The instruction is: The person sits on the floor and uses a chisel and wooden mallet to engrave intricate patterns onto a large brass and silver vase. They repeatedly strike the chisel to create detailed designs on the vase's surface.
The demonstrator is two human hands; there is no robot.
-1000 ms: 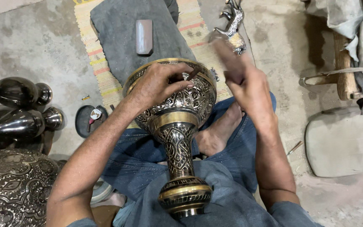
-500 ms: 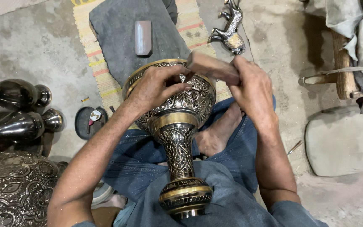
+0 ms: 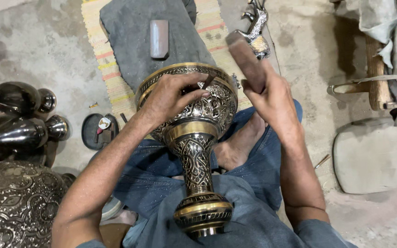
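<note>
An engraved brass goblet vase lies tilted across the seated person's lap, its wide bowl pointing away from the body and its ringed foot close to the chest; bands of bright polished brass alternate with dark panels cut in dense scrolling patterns on bowl, stem and foot. The left hand rests on the upper side of the vase's bowl, fingers curled together and pinching a thin dark chisel against the metal near the rim. The right hand, just right of the vase's bowl, is wrapped tight around a wooden mallet block raised above the rim. Beyond the vase's rim lies one grey cloth on a striped mat, with one small rectangular stone lying on the cloth. Left of the vase stand two dark bulbous metal vessels, and below them one large engraved metal piece. One small dark round dish left of the vase holds a few small bits, too small to tell apart. One small metal animal figure stands beyond the vase, to the right. One grey cushion lies well right of the vase.
</note>
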